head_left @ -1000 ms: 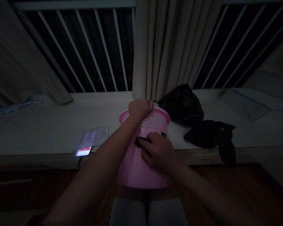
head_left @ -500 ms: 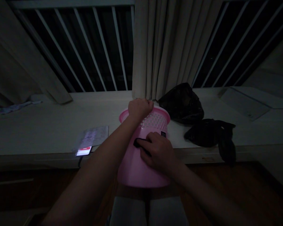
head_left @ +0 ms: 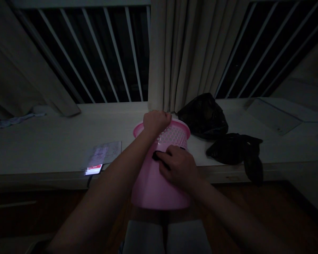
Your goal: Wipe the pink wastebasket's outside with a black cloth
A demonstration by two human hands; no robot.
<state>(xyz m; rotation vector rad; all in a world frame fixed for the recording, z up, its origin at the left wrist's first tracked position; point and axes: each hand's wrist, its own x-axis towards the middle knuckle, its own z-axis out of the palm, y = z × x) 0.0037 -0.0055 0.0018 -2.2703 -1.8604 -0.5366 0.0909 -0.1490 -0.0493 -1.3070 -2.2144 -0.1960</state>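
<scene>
A pink plastic wastebasket (head_left: 159, 190) with a holed band below its rim is in front of me, its side facing me. My left hand (head_left: 157, 122) is closed over the basket's rim, with the fingertips out of sight. Against the smooth wall, my right hand (head_left: 178, 165) presses a small black cloth (head_left: 156, 155), pinched in bent fingers. The cloth is mostly covered by the hand, and its exact kind is hard to make out in the dim light. A dark label on the basket is nearly hidden behind the right hand.
Two black plastic bags, one behind (head_left: 205, 118) and one nearer (head_left: 233, 150), lie right of the basket on the white sill (head_left: 55, 141). To the left are papers (head_left: 108, 151) and a lit phone (head_left: 93, 170). Curtains (head_left: 169, 53) and window bars stand behind.
My right hand has slid slightly up and to the right along the basket wall with the black cloth, covering more of the label. My left hand keeps its grip on the rim.
</scene>
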